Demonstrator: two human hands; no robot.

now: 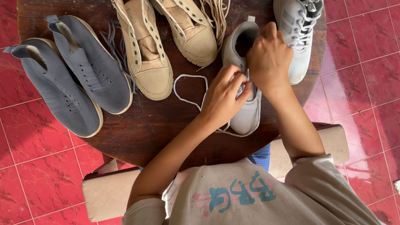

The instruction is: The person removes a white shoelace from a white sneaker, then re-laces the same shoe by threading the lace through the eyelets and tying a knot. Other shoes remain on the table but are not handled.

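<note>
White lace point(187, 88) pinched, both hands point(248, 82).

On the dark brown round worktop point(155, 128) sit blue-grey knit slip-ons point(70, 78) at its left, tan lace-up boots point(160, 41) mid-top, and pale grey mesh sneakers point(296, 25) right; the white shoelace point(187, 88) loops nearby; the floor tiles point(28, 149) are marbled red.

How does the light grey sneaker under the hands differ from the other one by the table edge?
The near grey sneaker has its lace loose, a white lace trailing over the table; the far grey sneaker is fully laced. The left hand and right hand work on the near one; the far one lies untouched. Both are light grey mesh.
</note>
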